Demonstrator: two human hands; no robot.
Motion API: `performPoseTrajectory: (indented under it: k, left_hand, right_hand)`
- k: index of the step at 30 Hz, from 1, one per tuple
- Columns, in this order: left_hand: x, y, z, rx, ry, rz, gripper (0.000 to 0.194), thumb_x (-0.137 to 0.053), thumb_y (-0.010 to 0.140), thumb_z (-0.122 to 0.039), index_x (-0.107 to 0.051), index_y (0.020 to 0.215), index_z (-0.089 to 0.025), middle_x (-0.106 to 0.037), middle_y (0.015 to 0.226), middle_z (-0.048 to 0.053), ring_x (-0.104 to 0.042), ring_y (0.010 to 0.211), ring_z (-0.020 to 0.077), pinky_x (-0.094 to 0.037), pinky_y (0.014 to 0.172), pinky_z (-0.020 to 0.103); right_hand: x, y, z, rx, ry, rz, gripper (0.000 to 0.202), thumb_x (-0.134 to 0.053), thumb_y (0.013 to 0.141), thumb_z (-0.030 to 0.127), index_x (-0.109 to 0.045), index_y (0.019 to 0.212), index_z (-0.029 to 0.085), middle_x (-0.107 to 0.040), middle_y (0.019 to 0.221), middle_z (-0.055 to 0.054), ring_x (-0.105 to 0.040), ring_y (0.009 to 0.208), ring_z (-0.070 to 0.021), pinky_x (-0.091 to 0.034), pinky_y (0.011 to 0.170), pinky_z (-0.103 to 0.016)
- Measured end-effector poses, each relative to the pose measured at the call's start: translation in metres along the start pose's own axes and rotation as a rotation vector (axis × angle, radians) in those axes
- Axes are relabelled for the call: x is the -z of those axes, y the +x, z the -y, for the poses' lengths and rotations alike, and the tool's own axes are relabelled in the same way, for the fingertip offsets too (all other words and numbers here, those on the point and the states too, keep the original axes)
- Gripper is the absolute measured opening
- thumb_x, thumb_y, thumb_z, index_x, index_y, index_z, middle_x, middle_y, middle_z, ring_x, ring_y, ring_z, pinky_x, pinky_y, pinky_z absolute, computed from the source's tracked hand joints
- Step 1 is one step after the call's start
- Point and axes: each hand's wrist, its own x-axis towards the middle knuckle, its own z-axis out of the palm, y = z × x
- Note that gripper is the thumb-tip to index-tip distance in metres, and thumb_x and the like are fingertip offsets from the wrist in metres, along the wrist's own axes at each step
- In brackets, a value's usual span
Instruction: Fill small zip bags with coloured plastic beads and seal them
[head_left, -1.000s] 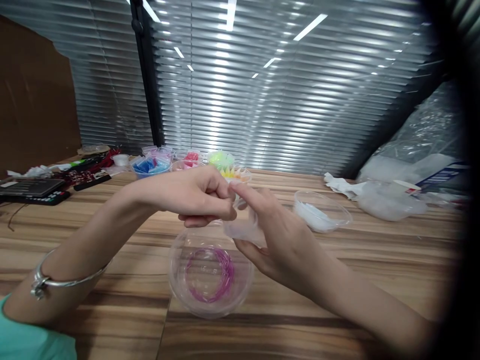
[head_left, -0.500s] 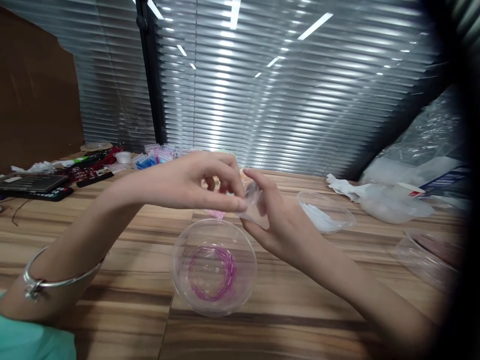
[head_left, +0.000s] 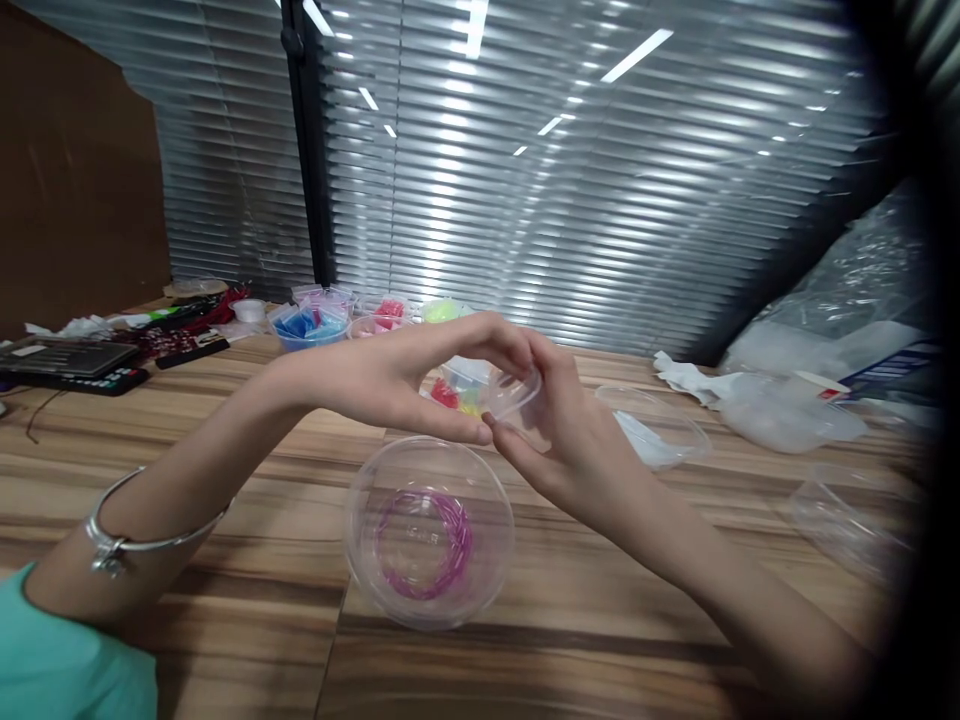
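Observation:
In my right hand (head_left: 562, 430) is a small clear plastic cup (head_left: 516, 396), gripped between thumb and fingers. My left hand (head_left: 442, 380) arches over from the left, thumb apart from the fingers, its fingertips at the cup's upper side beside my right fingers. Below both hands stands a round clear bowl (head_left: 487, 560) with a coil of purple cord (head_left: 459, 545) in it. Behind the hands, partly covered by them, lie small red (head_left: 444, 393) and yellow pieces in clear containers.
Tubs with blue packets (head_left: 307, 325) and red pieces stand at the back. A black device (head_left: 67, 365) and cords are at the left. Clear lids (head_left: 652, 430), plastic bags (head_left: 795, 405) and a clear container (head_left: 847, 515) sit at the right.
My left hand's fingers have opened and reached over toward my right fingers. The cup has turned in my right hand and shows more clearly. The containers behind are less covered.

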Motion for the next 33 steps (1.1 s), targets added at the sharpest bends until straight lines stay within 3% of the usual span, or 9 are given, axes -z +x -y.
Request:
performPoseTrajectory:
  k: [5,11,15,19,23,27,30,31,33]
  left_hand:
    - [-0.008,0.002,0.001,-0.011,0.000,0.070,0.059,-0.062,0.082,-0.017,-0.035,0.134,-0.023,-0.043,0.139,0.009,-0.050,0.125,0.0204,-0.046,0.102,0.030]
    - [-0.011,0.004,-0.003,-0.018,0.003,-0.029,0.046,-0.052,0.088,-0.014,-0.036,0.130,-0.025,-0.047,0.133,0.006,-0.065,0.101,0.0137,-0.043,0.107,0.034]
    - [-0.008,0.001,-0.003,-0.051,0.063,-0.026,0.050,-0.055,0.087,-0.019,-0.035,0.132,-0.023,-0.047,0.133,0.009,-0.061,0.109,0.0165,-0.049,0.099,0.031]
    - [-0.010,-0.001,-0.002,-0.012,0.269,0.013,0.071,-0.063,0.082,-0.026,-0.024,0.142,-0.025,-0.059,0.119,0.005,-0.057,0.115,0.0208,-0.035,0.113,0.044]
    - [-0.015,0.001,0.000,-0.050,0.323,-0.026,0.076,-0.065,0.083,-0.035,-0.019,0.143,-0.027,-0.054,0.129,0.007,-0.052,0.123,0.0231,-0.027,0.118,0.049]
    - [-0.010,0.001,0.001,-0.082,0.228,-0.191,0.059,-0.064,0.084,-0.028,-0.032,0.134,-0.026,-0.048,0.135,0.009,-0.054,0.119,0.0208,-0.048,0.101,0.038]
    - [-0.002,-0.001,0.001,-0.110,0.185,-0.388,0.027,-0.058,0.086,-0.018,-0.051,0.112,-0.020,-0.060,0.112,0.006,-0.060,0.104,0.0158,-0.052,0.087,0.029]
    - [0.000,-0.001,0.001,-0.091,0.212,-0.351,0.017,-0.058,0.086,-0.016,-0.056,0.102,-0.019,-0.063,0.102,0.004,-0.062,0.096,0.0141,-0.052,0.083,0.027]
    - [-0.002,0.000,0.002,0.023,0.288,-0.068,0.006,-0.058,0.085,-0.014,-0.062,0.089,-0.017,-0.066,0.087,0.000,-0.062,0.082,0.0112,-0.050,0.073,0.022]
  right_hand:
    - [-0.006,0.000,-0.004,-0.011,0.057,0.003,0.075,-0.057,0.084,0.022,-0.011,0.143,0.024,-0.046,0.133,-0.016,-0.061,0.097,-0.0265,-0.055,0.068,-0.040]
    - [-0.014,0.000,-0.003,0.039,0.155,-0.047,0.076,-0.060,0.084,0.022,-0.010,0.141,0.026,-0.035,0.143,-0.018,-0.052,0.119,-0.0309,-0.056,0.076,-0.043]
    - [-0.019,-0.004,0.004,0.077,0.225,-0.006,0.080,-0.063,0.083,0.023,-0.009,0.142,0.024,-0.026,0.148,-0.018,-0.041,0.131,-0.0316,-0.055,0.086,-0.044]
    - [-0.020,-0.004,0.003,0.172,0.204,-0.006,0.082,-0.062,0.084,0.020,-0.006,0.145,0.022,-0.028,0.148,-0.015,-0.038,0.133,-0.0260,-0.043,0.105,-0.044]
    - [-0.022,-0.001,-0.004,0.141,0.206,-0.034,0.085,-0.064,0.082,0.022,-0.008,0.145,0.025,-0.030,0.146,-0.015,-0.042,0.129,-0.0282,-0.045,0.101,-0.047]
    - [-0.028,-0.005,-0.005,0.143,0.245,-0.140,0.085,-0.062,0.082,0.014,-0.007,0.145,0.029,-0.031,0.145,-0.012,-0.044,0.127,-0.0260,-0.047,0.098,-0.045]
    - [-0.034,-0.017,-0.005,0.053,0.353,-0.210,0.085,-0.061,0.079,0.008,-0.010,0.144,0.031,-0.041,0.137,-0.009,-0.051,0.117,-0.0239,-0.048,0.093,-0.043]
    - [-0.036,-0.023,-0.006,0.006,0.395,-0.247,0.083,-0.061,0.079,0.008,-0.013,0.142,0.032,-0.044,0.132,-0.009,-0.054,0.110,-0.0231,-0.049,0.090,-0.042]
    - [-0.042,-0.036,-0.009,-0.102,0.479,-0.339,0.072,-0.061,0.080,0.011,-0.021,0.136,0.033,-0.048,0.124,-0.007,-0.057,0.093,-0.0194,-0.050,0.082,-0.041]
